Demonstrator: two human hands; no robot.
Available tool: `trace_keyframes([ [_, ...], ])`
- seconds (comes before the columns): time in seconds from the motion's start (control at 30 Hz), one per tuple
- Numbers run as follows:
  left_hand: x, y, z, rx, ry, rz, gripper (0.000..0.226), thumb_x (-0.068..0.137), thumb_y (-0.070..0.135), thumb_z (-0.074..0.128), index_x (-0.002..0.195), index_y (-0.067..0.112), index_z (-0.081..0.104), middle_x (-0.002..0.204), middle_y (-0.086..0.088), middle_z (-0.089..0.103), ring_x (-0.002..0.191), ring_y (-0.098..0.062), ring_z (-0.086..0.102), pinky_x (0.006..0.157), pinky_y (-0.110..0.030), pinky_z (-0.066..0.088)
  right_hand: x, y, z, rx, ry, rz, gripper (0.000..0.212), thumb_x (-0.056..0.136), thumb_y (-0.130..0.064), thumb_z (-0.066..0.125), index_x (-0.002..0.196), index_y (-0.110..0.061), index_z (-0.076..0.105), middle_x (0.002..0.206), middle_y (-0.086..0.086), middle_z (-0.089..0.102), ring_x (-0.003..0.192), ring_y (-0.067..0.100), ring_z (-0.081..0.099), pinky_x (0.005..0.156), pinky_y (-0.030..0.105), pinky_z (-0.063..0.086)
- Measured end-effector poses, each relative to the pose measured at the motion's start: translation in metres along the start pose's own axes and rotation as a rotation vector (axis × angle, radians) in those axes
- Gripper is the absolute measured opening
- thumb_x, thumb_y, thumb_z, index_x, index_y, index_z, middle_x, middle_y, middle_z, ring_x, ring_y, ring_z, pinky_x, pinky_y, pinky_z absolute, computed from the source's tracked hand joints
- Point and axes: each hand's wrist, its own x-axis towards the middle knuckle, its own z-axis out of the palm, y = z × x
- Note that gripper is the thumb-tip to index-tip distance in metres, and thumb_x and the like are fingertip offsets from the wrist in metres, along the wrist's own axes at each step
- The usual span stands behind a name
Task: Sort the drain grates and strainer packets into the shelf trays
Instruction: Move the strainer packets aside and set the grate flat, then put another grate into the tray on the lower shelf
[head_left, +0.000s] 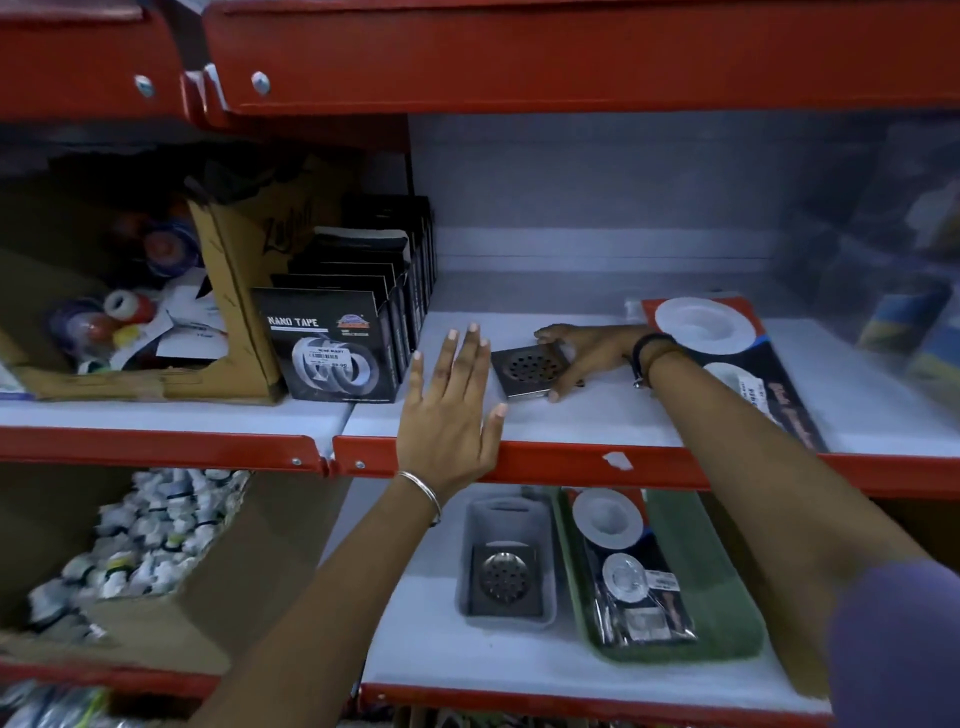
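Observation:
A square metal drain grate (529, 370) lies on the upper white shelf (597, 415). My right hand (582, 356) grips it, fingers at its far and near edges. My left hand (451, 400) hovers flat and open just left of the grate, over the shelf's red lip. A strainer packet (727, 358) lies on the same shelf under my right forearm. On the lower shelf a grey tray (506, 561) holds another square grate (503, 577). Beside it a green tray (727, 597) holds a strainer packet (631, 566).
Black nano tape boxes (337, 343) stand in a row left of my left hand. A cardboard box (130, 291) of tape rolls fills the upper left bay. Another carton of small white items (135, 545) sits lower left. Blurred packaged goods (904, 312) stand at the far right.

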Motion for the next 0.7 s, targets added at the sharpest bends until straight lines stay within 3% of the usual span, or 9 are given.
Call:
trace_keyframes([
  [0.17, 0.0, -0.003, 0.003, -0.016, -0.01, -0.004, 0.071, 0.089, 0.044, 0.026, 0.149, 0.007, 0.018, 0.159, -0.009, 0.017, 0.147, -0.022, 0.009, 0.118, -0.053, 0.017, -0.008, 0.006, -0.008, 0.082, 0.068, -0.019, 0.091, 0.073, -0.038, 0.077, 0.146, -0.024, 0.025, 0.153, -0.005, 0.03, 0.14, 0.018, 0.027, 0.104, 0.025, 0.02],
  [0.3, -0.002, -0.001, 0.002, -0.001, -0.001, -0.029, 0.07, 0.091, 0.043, 0.022, 0.148, 0.004, 0.015, 0.159, -0.012, 0.015, 0.147, -0.021, 0.008, 0.118, -0.044, 0.004, -0.053, -0.003, -0.015, 0.178, 0.226, -0.091, 0.095, 0.065, -0.048, 0.077, 0.143, -0.024, 0.029, 0.143, -0.003, 0.038, 0.133, 0.019, 0.035, 0.099, 0.026, 0.027],
  [0.4, -0.006, 0.0, -0.001, -0.017, 0.021, -0.086, 0.067, 0.092, 0.039, 0.019, 0.148, 0.002, 0.016, 0.158, -0.015, 0.017, 0.147, -0.024, 0.015, 0.118, -0.039, 0.003, -0.105, -0.017, -0.01, 0.111, 0.257, -0.19, 0.089, 0.062, -0.053, 0.072, 0.138, -0.025, 0.036, 0.136, 0.001, 0.041, 0.125, 0.021, 0.043, 0.096, 0.028, 0.033],
  [0.53, -0.011, -0.005, -0.003, -0.006, 0.051, -0.103, 0.065, 0.093, 0.036, 0.019, 0.147, 0.0, 0.017, 0.157, -0.017, 0.018, 0.147, -0.026, 0.016, 0.119, -0.036, -0.001, -0.167, -0.029, 0.024, 0.095, -0.013, -0.376, 0.097, 0.05, -0.076, 0.066, 0.132, -0.03, 0.045, 0.121, -0.005, 0.044, 0.113, 0.006, 0.046, 0.099, 0.021, 0.039],
  [0.6, -0.01, -0.005, -0.003, 0.009, 0.07, -0.104, 0.066, 0.092, 0.036, 0.021, 0.147, 0.0, 0.017, 0.157, -0.018, 0.02, 0.146, -0.026, 0.017, 0.119, -0.033, -0.006, -0.174, -0.029, 0.059, 0.089, -0.201, -0.391, 0.096, 0.054, -0.069, 0.071, 0.134, -0.023, 0.046, 0.117, -0.002, 0.043, 0.109, 0.006, 0.046, 0.097, 0.017, 0.041],
  [0.7, -0.01, -0.004, 0.001, 0.04, 0.109, -0.1, 0.066, 0.091, 0.035, 0.025, 0.147, 0.0, 0.018, 0.156, -0.018, 0.023, 0.146, -0.026, 0.019, 0.119, -0.033, -0.007, -0.151, -0.02, 0.122, -0.034, -0.281, -0.296, 0.07, 0.061, -0.052, 0.079, 0.118, -0.018, 0.058, 0.11, 0.005, 0.049, 0.105, 0.014, 0.046, 0.097, 0.031, 0.043],
])
